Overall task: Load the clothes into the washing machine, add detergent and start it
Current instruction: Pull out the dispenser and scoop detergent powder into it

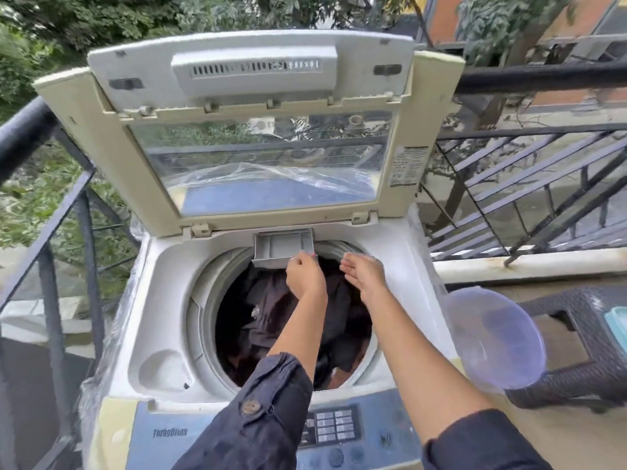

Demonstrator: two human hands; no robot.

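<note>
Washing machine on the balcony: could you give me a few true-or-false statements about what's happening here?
1. The washing machine lid is raised. True.
2. The drum is empty. False: dark clothes lie inside it.
3. The detergent drawer is pulled out over the drum. True.
4. The left hand is pressing the control panel. False: it is at the drawer's front edge.
5. The right hand grips a detergent bottle. False: it is open and holds nothing visible.
6. A clear plastic bowl sits to the right of the machine. True.
</note>
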